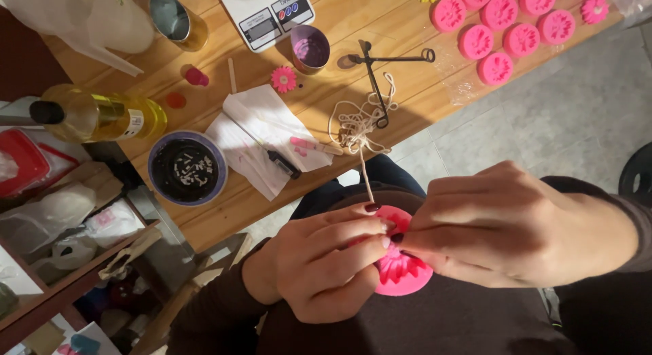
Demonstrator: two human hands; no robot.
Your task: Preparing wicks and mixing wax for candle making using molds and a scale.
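Pink mold (402,268) half-hidden under fingers (370,227)

We have one view only, from a camera worn on the head and facing steeply down. It sits close over our left hand (319,267) and right hand (502,226), which fill the near middle of the frame above our lap. The wooden table (353,15) runs across the far side, tilted in the frame, and the tiled floor (543,124) shows at far right. No second view shares the scene.
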